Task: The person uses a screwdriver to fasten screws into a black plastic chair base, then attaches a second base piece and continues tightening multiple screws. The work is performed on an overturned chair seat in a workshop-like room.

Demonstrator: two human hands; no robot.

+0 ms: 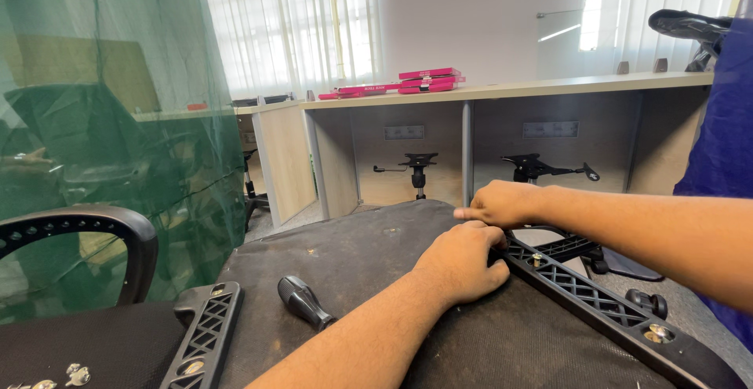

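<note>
An upturned black office-chair seat [369, 263] lies in front of me, fabric underside up. A black plastic armrest bracket [596, 299] with a lattice pattern and metal bolts runs along its right edge. My left hand [461, 262] rests fingers-curled on the top end of that bracket. My right hand [502, 203] pinches something small right above it; what it pinches is hidden. A second black bracket [205, 328] sits on the seat's left edge. A black-handled screwdriver [304, 301] lies on the seat between them.
A black armrest loop [94, 224] and loose screws [74, 373] are at lower left. Green netting [118, 122] hangs on the left. Chair gas-lift mechanisms [416, 165] stand under a long desk [502, 91] with pink boxes [427, 81]. Someone in blue [725, 146] stands at right.
</note>
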